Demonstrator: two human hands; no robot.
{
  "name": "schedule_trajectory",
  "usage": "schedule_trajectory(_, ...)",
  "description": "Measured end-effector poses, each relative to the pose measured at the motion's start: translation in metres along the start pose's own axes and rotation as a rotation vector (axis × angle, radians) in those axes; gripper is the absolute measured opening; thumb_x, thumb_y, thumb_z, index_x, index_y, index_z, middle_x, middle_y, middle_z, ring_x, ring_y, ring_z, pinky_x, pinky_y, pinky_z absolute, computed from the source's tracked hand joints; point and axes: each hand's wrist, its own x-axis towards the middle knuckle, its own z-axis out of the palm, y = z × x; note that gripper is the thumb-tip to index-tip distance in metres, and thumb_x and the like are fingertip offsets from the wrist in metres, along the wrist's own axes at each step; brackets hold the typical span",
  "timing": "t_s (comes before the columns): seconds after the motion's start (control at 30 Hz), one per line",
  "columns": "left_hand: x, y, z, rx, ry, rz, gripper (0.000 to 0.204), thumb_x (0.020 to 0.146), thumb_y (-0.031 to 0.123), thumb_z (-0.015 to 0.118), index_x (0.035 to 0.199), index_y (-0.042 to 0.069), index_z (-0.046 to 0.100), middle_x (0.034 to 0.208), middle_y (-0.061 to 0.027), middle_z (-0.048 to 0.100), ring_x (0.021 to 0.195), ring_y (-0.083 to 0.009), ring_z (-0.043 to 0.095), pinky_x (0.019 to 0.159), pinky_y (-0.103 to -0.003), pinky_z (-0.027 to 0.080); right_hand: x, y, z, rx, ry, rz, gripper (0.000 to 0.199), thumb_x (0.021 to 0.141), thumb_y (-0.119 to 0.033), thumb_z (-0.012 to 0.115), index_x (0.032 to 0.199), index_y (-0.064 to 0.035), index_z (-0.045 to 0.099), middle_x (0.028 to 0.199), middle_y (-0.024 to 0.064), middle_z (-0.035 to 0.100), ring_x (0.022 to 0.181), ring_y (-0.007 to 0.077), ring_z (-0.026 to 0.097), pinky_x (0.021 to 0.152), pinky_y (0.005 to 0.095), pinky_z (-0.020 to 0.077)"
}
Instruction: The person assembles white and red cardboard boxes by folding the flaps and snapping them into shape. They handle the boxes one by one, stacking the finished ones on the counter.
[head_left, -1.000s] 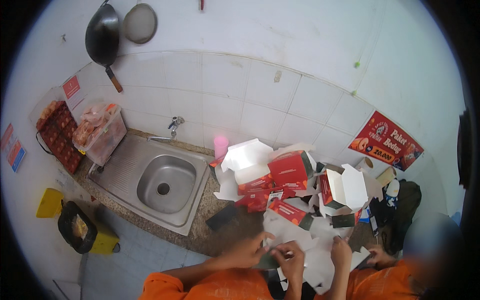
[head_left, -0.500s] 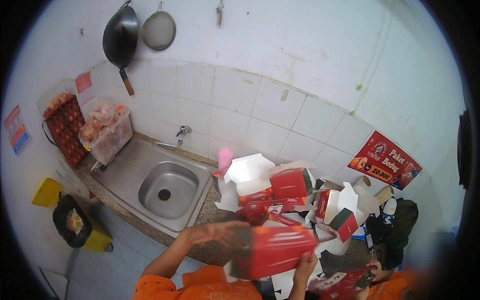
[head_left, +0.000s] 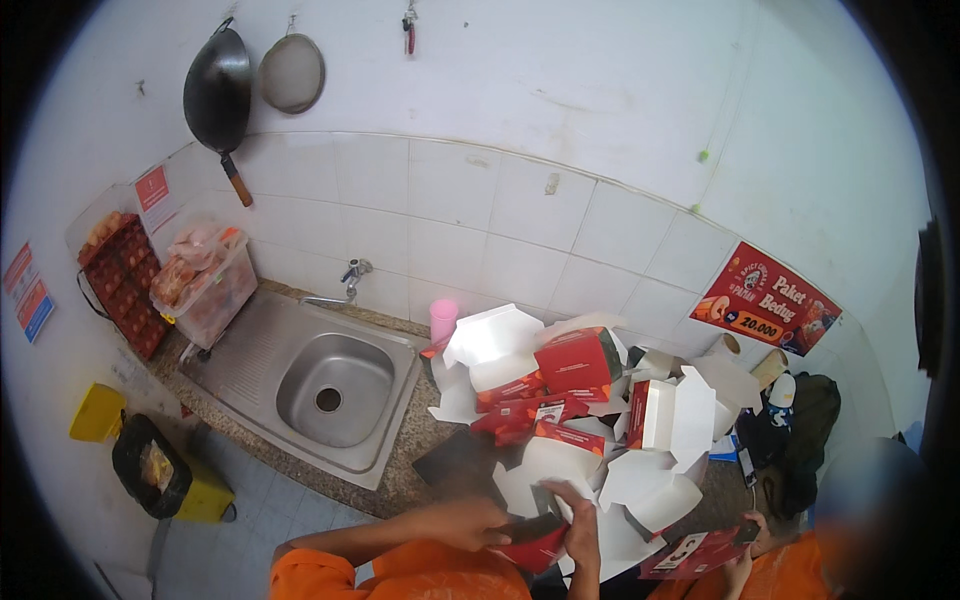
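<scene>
Close to my body, I hold a red and dark food carton (head_left: 535, 545) between both hands. My left hand (head_left: 468, 524) is closed on its left side. My right hand (head_left: 580, 530) grips its right side, fingers at the top edge. Part of the carton is hidden behind my hands. Just beyond, on the counter, lies a heap of red and white cartons, some folded up with flaps open, such as the red carton (head_left: 578, 362) and the white-flapped carton (head_left: 495, 340). A dark flat sheet (head_left: 458, 466) lies left of the heap.
A co-worker's hands (head_left: 748, 560) hold another red carton (head_left: 690, 556) at my right. Left stands a steel sink (head_left: 390, 440) with a tap (head_left: 352, 275). A pink cup (head_left: 444, 320) is behind the heap. A yellow bin (head_left: 205, 490) is on the floor. Bags (head_left: 805, 440) lie far right.
The carton has come down and nearer my body, turned so less of its red side shows. My left hand has closed on it. The view has shifted slightly.
</scene>
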Motion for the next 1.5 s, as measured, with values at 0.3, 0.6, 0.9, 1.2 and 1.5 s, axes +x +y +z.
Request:
schedule_trajectory(0.3, 0.015, -0.022, 0.026, -0.947, -0.193, -0.509, 0.049, 0.1, 0.039, 0.063, 0.134, 0.002, 0.06, 0.11, -0.0026, 0.064, 0.098, -0.0139, 0.059, 0.077, -0.03, 0.054, 0.024, -0.033, -0.004, 0.211, -0.007, -0.039, 0.024, 0.089, -0.021, 0.078, 0.101, -0.0016, 0.07, 0.084, 0.0052, 0.062, 0.076, 0.0134, 0.055, 0.068, 0.028, 0.0433)
schedule_trajectory(0.6, 0.015, -0.061, 0.043, -0.797, -0.033, -0.561, 0.048, 0.103, 0.046, 0.055, 0.125, 0.004, 0.067, 0.105, -0.0021, 0.065, 0.095, -0.0103, 0.057, 0.074, -0.027, 0.049, 0.032, -0.044, -0.021, -0.198, -0.359, 0.131, 0.03, 0.082, -0.011, 0.078, 0.112, -0.0136, 0.074, 0.098, 0.006, 0.066, 0.088, 0.0232, 0.063, 0.081, 0.0349, 0.0503)
schedule_trajectory(0.9, 0.021, -0.052, 0.013, -0.5, 0.174, -0.286, 0.035, 0.098, 0.037, 0.068, 0.099, 0.002, 0.072, 0.078, 0.0047, 0.06, 0.074, -0.006, 0.052, 0.064, -0.027, 0.044, 0.04, -0.058, 0.007, -0.014, -0.117, 0.067, 0.024, 0.093, -0.002, 0.063, 0.114, -0.0076, 0.072, 0.126, 0.0136, 0.059, 0.113, 0.0283, 0.063, 0.096, 0.0381, 0.0499)
schedule_trajectory(1.2, 0.023, -0.02, -0.004, -1.111, 0.748, -0.237, 0.019, 0.097, 0.012, 0.068, 0.109, -0.002, 0.066, 0.097, -0.0062, 0.069, 0.088, -0.0147, 0.065, 0.081, -0.03, 0.053, 0.004, -0.008, 0.057, -0.062, 0.332, -0.369, 0.027, 0.094, -0.009, 0.069, 0.12, -0.0066, 0.067, 0.12, 0.0125, 0.058, 0.117, 0.0313, 0.057, 0.101, 0.0417, 0.046)
schedule_trajectory(1.5, 0.07, -0.013, 0.035, -0.814, 1.025, -0.012, 0.033, 0.104, 0.029, 0.059, 0.108, -0.004, 0.059, 0.101, -0.0128, 0.066, 0.089, -0.0172, 0.065, 0.077, -0.031, 0.053, 0.028, -0.013, 0.034, -0.372, 0.363, -0.516, 0.036, 0.086, -0.015, 0.078, 0.119, -0.0045, 0.068, 0.124, 0.0145, 0.061, 0.114, 0.0334, 0.06, 0.095, 0.041, 0.0527)
